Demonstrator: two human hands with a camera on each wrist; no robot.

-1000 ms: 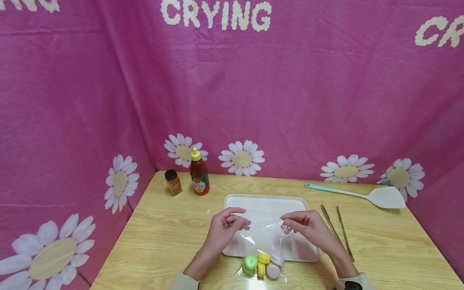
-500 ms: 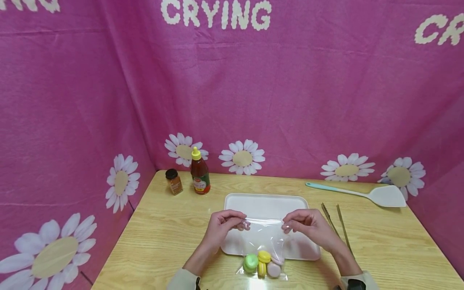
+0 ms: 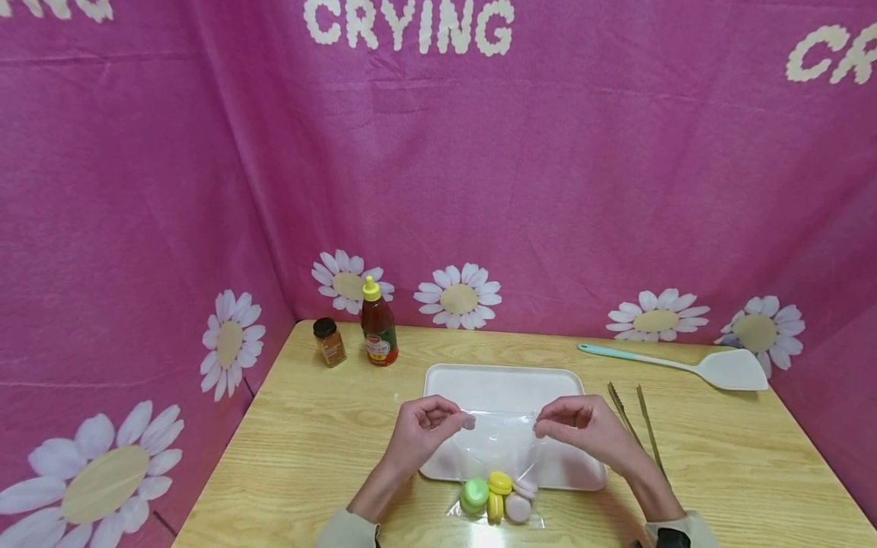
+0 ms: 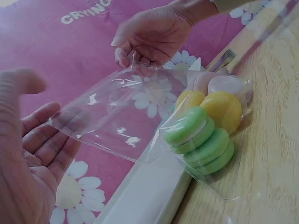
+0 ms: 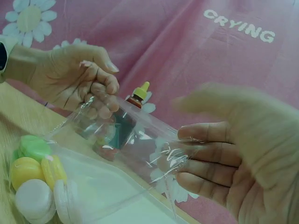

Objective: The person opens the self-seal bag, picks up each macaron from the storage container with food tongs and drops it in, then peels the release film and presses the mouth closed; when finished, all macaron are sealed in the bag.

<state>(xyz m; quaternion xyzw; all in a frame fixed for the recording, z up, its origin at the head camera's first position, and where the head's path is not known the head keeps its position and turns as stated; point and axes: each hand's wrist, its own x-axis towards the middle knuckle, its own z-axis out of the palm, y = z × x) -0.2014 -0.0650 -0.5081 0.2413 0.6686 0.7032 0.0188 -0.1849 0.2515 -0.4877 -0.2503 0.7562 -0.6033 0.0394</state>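
Note:
A clear plastic bag [image 3: 499, 441] stretches between my hands, its upper edge raised over the white tray. At its lower end, at the tray's front edge, lie green macarons [image 3: 474, 495], yellow macarons [image 3: 500, 482] and pale lilac macarons [image 3: 518, 508]. My left hand [image 3: 423, 435] is at the bag's upper left corner; in the left wrist view its fingers [image 4: 46, 140] lie straight behind the film, the thumb lifted away. At the upper right corner is my right hand [image 3: 591, 431]. Its fingers [image 5: 210, 161] extend behind the film in the right wrist view, the thumb held apart.
The white tray [image 3: 503, 378] lies under the bag. Metal tongs [image 3: 647, 426] are right of it, partly behind my right forearm. A spatula [image 3: 729, 371] lies at the back right. A sauce bottle [image 3: 379, 335] and a spice jar [image 3: 330, 344] stand back left, before a pink cloth.
My left hand took the bag's upper left corner and the upper edge was drawn straight. Since then the left thumb has lifted off the film. The macarons have hardly moved.

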